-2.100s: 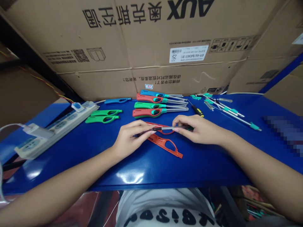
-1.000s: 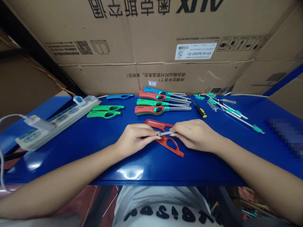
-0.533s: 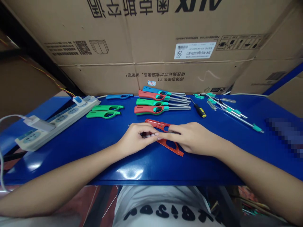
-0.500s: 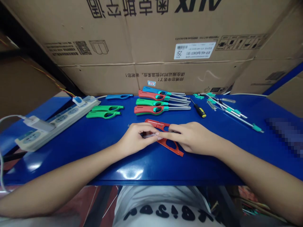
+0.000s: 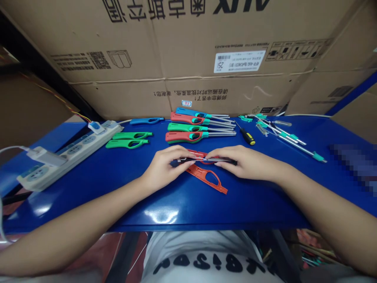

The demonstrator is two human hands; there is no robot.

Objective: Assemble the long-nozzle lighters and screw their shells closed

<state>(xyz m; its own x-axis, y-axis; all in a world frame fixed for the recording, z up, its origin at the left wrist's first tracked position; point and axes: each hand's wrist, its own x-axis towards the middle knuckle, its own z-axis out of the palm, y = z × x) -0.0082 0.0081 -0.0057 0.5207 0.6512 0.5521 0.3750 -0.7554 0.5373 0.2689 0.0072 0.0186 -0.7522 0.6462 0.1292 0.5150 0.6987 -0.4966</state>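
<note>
Metal, thin and dark-ended, the rod (image 5: pixel 206 160) (seemingly a lighter's insert) lies level, pinched by left hand (image 5: pixel 165 169) and right hand (image 5: pixel 247 163).

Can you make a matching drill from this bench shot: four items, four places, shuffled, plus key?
Items:
1. screwdriver
2. power strip
3. red shell half
4. thin rod

Places:
A. far left of the blue table
B. held between left hand and right hand
C. flat on the table under the hands
D. right of the row of finished lighters

Pairs: 1-D, 2-A, 3-C, 4-B
</note>
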